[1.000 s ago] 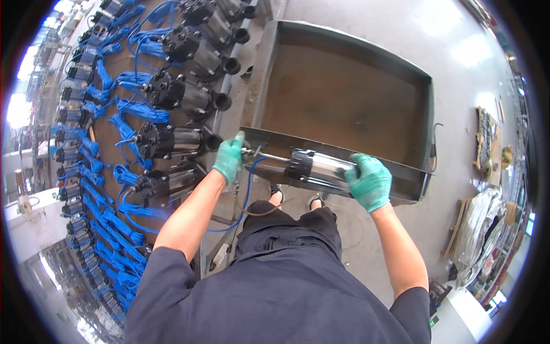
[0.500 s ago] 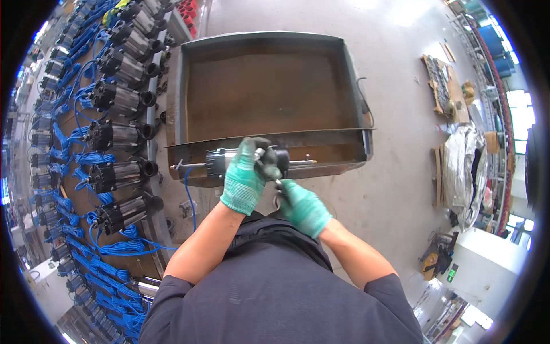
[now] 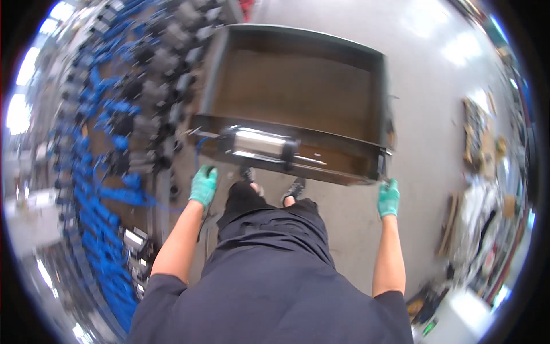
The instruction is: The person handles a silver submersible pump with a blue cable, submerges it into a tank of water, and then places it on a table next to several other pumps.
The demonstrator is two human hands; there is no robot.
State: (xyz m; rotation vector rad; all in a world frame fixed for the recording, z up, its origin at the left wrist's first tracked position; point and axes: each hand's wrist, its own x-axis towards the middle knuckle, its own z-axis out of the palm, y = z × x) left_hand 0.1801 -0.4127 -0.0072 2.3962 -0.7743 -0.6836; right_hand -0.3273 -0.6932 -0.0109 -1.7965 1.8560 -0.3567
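A cylindrical pump motor (image 3: 260, 143) with a silver body and black ends lies across the front of a metal tank (image 3: 306, 127). Metal rods stick out at both its ends. My left hand (image 3: 204, 186), in a green glove with dark fingertips, is below the tank's left front corner, with its fingertips apart and off the motor. Well out to the right, my right hand (image 3: 388, 198), gloved alike, is just below the right front corner. Blur hides whether it touches the tank or holds anything.
Rows of similar motors (image 3: 163, 86) with bundled blue cables (image 3: 106, 252) fill the left side. Grey floor (image 3: 435, 114) surrounds the tank. My shoes (image 3: 295, 190) are close below its front. A silver-wrapped pile (image 3: 472, 221) and cardboard (image 3: 490, 143) lie at the right.
Both hands have left the motor and spread apart, left hand to the left and right hand far right. The view has shifted and tilted. The motor stays across the tank's front.
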